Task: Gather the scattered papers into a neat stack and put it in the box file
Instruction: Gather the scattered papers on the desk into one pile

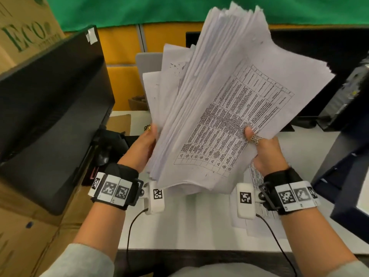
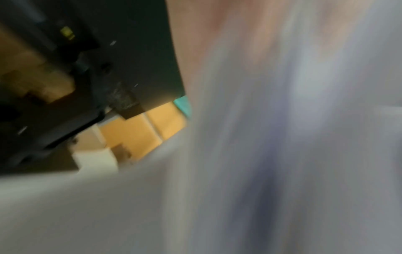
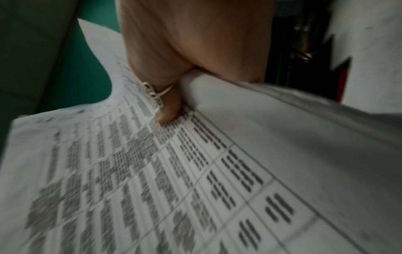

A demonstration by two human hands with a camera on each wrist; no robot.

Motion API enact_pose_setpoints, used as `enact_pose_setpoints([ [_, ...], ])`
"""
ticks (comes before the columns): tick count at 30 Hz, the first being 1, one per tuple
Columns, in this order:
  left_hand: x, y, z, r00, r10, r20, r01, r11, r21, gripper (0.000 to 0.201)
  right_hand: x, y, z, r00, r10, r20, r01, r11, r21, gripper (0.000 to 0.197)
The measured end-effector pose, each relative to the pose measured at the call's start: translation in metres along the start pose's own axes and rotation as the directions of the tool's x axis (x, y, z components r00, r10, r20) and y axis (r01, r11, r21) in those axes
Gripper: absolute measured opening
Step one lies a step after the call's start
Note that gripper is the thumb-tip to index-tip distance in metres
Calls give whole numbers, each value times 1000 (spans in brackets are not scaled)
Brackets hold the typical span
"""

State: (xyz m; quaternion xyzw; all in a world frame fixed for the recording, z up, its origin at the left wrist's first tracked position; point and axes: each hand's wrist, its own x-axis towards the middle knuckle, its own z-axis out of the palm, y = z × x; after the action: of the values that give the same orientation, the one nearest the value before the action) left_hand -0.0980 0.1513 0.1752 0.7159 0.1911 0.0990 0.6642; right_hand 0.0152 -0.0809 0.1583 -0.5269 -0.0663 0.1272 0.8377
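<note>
most of the papers are already in our hands: a thick stack held up off the white desk, tilted away from us with its lower edge near our wrists. our left hand grips the left side of it, thumb forward and fingers hidden behind the sheets. our right hand grips the right side, with the thumb pressed on the printed table of the top sheet and the fingers curled underneath.

we would not call the stack neat yet. its far edges are fanned and ragged, and several sheets stick out at the left, skewed from the rest. the left wrist view is too blurred to add anything about that side.

at least a few sheets lie on the desk under our right wrist, so the gathering looks unfinished. the box file we take to be the dark blue case at the right edge of the desk, though we cannot be sure, and we cannot see whether it stands open.

what remains, as we judge it: pick up the leftover sheets, tap the stack square against the desk, and slide it into the box file. with the edges this loose, sheets could slip out on the way.
</note>
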Motion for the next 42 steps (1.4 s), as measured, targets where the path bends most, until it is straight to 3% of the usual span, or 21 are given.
enact_pose_setpoints([
  [3,6,1,3,997,16,76,-30,984,178,42,2,0,2,986,-130,-107,115,984,-136,29],
  [5,10,-7,13,992,86,94,-98,987,129,72,1,1,7,973,-203,-106,186,971,-152,25],
  [7,12,-16,30,984,150,-94,-146,988,55,79,-1,5,16,958,-271,-97,253,953,-169,29],
  [10,19,-22,53,905,230,-358,-236,971,28,65,-1,14,25,936,-341,-91,320,928,-191,30],
  [13,21,-22,54,863,295,-411,-313,949,26,61,3,20,29,900,-423,-106,401,898,-181,54],
  [16,26,-34,34,901,308,-305,-316,949,27,74,8,26,15,830,-555,-46,520,801,-297,89],
  [17,29,-42,27,927,267,-263,-269,963,29,77,10,33,7,838,-544,-33,505,798,-330,97],
  [19,32,-56,19,966,152,-209,-143,988,59,75,7,45,-4,911,-411,-27,371,847,-381,97],
  [21,34,-61,17,981,84,-174,-73,995,67,65,4,50,-9,984,-179,22,172,903,-394,69],
  [23,38,-59,14,987,54,-151,-45,997,65,61,7,47,-16,993,3,117,44,915,-400,47],
  [24,41,-55,13,990,48,-136,-39,997,64,59,11,44,-19,987,35,155,30,918,-395,45],
  [27,45,-40,17,997,71,-42,-68,996,66,49,18,41,-16,984,-5,180,72,928,-366,55],
  [33,48,-19,-3,997,80,5,-80,996,28,61,21,23,-31,957,73,280,31,935,-353,68],
  [36,46,-5,4,986,132,97,-142,984,108,51,24,23,-23,952,27,304,77,942,-327,47],
  [40,39,9,8,983,183,26,-183,983,-16,51,28,7,-6,955,-3,295,103,941,-322,48],
  [42,34,15,-8,968,215,127,-216,976,-10,61,30,-14,-12,926,11,377,117,942,-315,49],
])
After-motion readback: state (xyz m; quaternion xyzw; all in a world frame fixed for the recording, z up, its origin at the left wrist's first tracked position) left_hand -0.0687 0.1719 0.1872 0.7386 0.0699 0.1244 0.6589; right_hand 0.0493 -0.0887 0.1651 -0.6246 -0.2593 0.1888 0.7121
